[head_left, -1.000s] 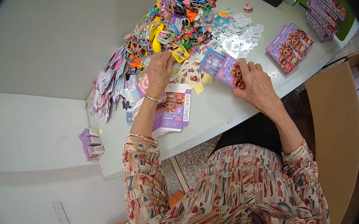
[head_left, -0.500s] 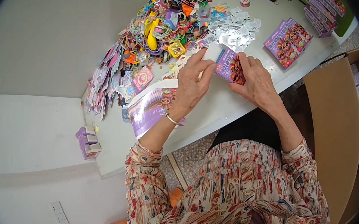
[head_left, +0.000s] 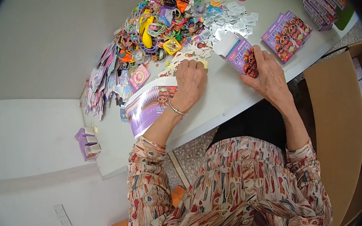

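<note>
My right hand [head_left: 268, 76] grips a small purple carton [head_left: 242, 53] with colourful cartoon figures on its front. The carton's end flap [head_left: 225, 43] stands open, its white inner side toward the left. My left hand [head_left: 191, 82] is down on the table with its fingers curled together, beside a heap of cream printed pieces [head_left: 178, 62]. A bit of yellow [head_left: 204, 64] shows by its fingertips; whether those fingers pinch anything is hidden. Under the left wrist lies a fanned stack of flat purple cartons [head_left: 148, 109].
A big heap of colourful small toys [head_left: 159, 25] and silvery packets [head_left: 233, 23] covers the table's back. Filled purple cartons [head_left: 288, 36] lie at the right, more stacked [head_left: 319, 12] behind. A large cardboard box [head_left: 333, 112] stands beside the table's right edge.
My left hand has left the carton's open end and moved down and left to the cream pieces. The right hand keeps the carton, now slightly farther right with its flap in sight.
</note>
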{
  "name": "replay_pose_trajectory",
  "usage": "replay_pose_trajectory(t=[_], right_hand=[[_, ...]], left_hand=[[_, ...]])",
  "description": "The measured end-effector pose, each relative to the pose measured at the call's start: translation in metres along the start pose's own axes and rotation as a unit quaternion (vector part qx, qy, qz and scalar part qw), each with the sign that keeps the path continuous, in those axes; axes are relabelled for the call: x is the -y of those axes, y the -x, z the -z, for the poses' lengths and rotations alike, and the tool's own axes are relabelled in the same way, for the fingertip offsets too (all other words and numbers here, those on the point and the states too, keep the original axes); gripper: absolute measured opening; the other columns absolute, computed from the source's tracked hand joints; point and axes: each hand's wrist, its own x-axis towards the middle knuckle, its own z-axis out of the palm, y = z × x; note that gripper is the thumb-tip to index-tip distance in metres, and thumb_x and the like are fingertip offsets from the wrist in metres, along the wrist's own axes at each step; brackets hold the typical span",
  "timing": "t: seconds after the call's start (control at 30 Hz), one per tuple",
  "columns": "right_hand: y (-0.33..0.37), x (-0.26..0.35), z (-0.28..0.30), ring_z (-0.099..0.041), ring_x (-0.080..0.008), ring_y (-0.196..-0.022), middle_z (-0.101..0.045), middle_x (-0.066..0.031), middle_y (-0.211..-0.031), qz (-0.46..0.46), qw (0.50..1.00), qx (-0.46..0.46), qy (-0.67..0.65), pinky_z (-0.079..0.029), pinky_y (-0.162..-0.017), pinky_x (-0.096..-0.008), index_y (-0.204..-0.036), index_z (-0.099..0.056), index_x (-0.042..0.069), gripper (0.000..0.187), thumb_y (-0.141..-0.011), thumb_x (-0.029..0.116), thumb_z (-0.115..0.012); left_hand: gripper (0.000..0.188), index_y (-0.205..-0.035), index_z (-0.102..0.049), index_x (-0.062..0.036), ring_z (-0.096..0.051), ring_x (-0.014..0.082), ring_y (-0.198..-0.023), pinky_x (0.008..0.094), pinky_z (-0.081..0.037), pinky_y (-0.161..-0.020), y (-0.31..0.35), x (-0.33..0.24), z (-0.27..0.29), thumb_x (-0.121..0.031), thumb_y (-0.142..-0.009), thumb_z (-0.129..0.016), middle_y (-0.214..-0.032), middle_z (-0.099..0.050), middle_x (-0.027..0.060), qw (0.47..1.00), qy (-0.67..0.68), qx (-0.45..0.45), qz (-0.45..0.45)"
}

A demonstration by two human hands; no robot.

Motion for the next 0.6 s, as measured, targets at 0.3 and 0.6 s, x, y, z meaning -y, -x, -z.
replay_pose_trajectory(t=[0.3,0.6], right_hand=[[0.005,0.007,0.007,-0.053,-0.0373,-0.101,-0.053,-0.021,-0.105,-0.031,0.999,0.015,0.013,-0.046,-0.084,-0.0442,-0.129,-0.035,-0.003,0.076,-0.07,0.024,-0.074],[0.015,-0.021,0.021,-0.054,-0.0403,-0.102,-0.054,-0.0246,-0.11,-0.051,0.997,-0.058,0.021,-0.045,-0.089,-0.0439,-0.133,-0.036,-0.005,0.08,-0.071,0.026,-0.075]], left_hand=[[0.012,-0.074,-0.059,0.0011,-0.055,0.0328,-0.077,0.0443,-0.046,-0.067,-0.008,0.006,-0.007,-0.01,-0.075,-0.063,-0.082,-0.06,0.0168,1.0,-0.006,0.011,0.015],[0.01,-0.076,-0.059,-0.0006,-0.057,0.0335,-0.075,0.0456,-0.047,-0.067,-0.013,0.009,-0.013,-0.01,-0.076,-0.061,-0.083,-0.061,0.0146,0.998,0.012,0.004,0.059]])
